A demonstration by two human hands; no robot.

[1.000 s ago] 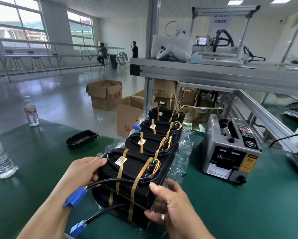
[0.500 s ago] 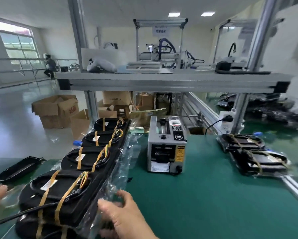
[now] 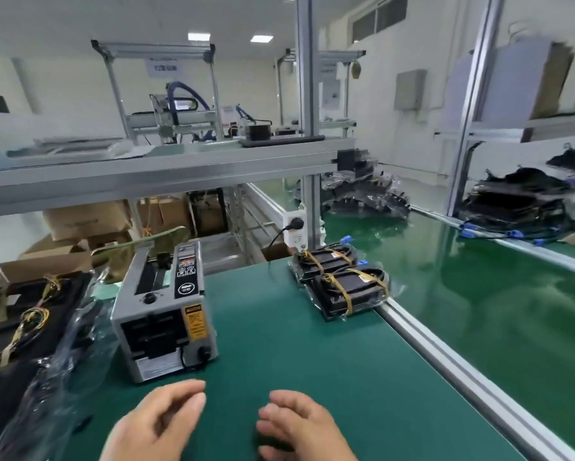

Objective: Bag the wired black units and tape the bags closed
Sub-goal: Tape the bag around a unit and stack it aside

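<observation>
Hands (image 3: 156, 424) (image 3: 301, 427) (loose, empty) over matte grn mat (image 3: 312, 344)

The bench mat (image 3: 279, 344) is matt green; the conveyor belt (image 3: 485, 301) is glossy green. The tape dispenser (image 3: 153, 314) has smooth grey metal casing. Crinkled, shiny clear plastic wraps the 2 black units (image 3: 349, 291).

Green-matted surface (image 3: 312, 354), aluminium rail (image 3: 445, 356) along right edge.
Near left of centre: grey tape dispenser (image 3: 166, 314), upright.
Left edge: row of yellow-taped black units (image 3: 23, 331) on loose clear bags (image 3: 63, 377).
Far right, beside the rail: two bagged black units (image 3: 346, 291), touching.
</observation>
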